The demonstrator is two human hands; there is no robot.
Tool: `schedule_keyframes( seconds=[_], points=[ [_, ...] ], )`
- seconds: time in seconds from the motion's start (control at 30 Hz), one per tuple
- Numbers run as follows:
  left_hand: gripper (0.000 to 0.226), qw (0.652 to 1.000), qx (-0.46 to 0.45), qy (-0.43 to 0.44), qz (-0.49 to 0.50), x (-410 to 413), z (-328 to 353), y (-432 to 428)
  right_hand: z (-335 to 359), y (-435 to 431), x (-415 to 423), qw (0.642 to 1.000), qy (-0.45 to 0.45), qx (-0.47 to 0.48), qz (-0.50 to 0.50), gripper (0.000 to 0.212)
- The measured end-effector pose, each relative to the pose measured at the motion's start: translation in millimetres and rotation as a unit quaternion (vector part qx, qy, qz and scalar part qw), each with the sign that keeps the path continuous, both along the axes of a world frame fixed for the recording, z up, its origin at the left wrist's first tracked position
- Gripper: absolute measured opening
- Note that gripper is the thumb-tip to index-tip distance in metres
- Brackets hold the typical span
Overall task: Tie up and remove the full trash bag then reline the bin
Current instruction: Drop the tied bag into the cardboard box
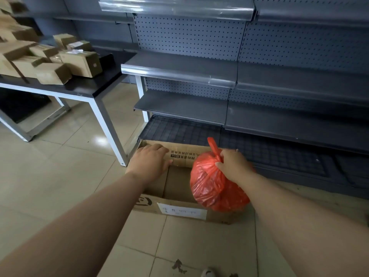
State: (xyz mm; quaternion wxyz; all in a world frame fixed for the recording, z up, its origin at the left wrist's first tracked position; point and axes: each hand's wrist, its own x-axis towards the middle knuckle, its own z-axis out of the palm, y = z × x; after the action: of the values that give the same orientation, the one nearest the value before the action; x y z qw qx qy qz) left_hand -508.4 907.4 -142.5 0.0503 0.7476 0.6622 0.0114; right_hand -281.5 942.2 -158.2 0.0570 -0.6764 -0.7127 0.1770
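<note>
the red trash bag, knotted at the top, hangs at the right edge of the cardboard box bin, lower centre of the frame. right hand pinches its knot — left hand lies spread on the far flap. removal looks underway; next, relining calls for a fresh bag.

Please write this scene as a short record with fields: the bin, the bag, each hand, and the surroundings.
bin: open cardboard box on the tiled floor, no liner visible
bag: red bag, full, top tied, at the box's right side
left hand: left hand flat on the box's far flap, holding nothing
right hand: right hand gripping the bag at its knot
surroundings: grey shelves behind; table with cartons on the left
</note>
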Motion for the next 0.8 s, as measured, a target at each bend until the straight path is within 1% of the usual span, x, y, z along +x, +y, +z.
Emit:
schedule_keyframes(
  seconds=[0.13, 0.3, 0.4, 0.63, 0.8],
  points=[
    [0.046, 1.0, -0.022, -0.004, 0.008, 4.3, -18.7, 59.4, -26.8, 57.2, 2.9, 0.999, 0.011, -0.042, -0.005, 0.021],
    [0.046, 0.999, -0.039, -0.006, 0.005, 6.0, -47.4, 116.1, -67.4, 111.6, 1.7, 0.997, -0.004, -0.075, -0.018, 0.019],
    [0.046, 0.999, -0.045, -0.004, 0.011, 3.7, -70.3, 141.5, -92.1, 134.2, 0.0, 0.996, -0.034, -0.088, -0.007, 0.022],
    [0.045, 0.998, -0.054, -0.003, 0.01, -7.4, -147.6, 186.6, -183.0, 174.6, -6.1, 0.994, -0.007, -0.102, -0.038, 0.023],
    [0.046, 0.998, -0.056, 0.0, 0.002, -13.1, -199.5, 207.3, -236.5, 192.2, -13.1, 0.993, -0.018, -0.108, -0.04, 0.024]
  ],
)
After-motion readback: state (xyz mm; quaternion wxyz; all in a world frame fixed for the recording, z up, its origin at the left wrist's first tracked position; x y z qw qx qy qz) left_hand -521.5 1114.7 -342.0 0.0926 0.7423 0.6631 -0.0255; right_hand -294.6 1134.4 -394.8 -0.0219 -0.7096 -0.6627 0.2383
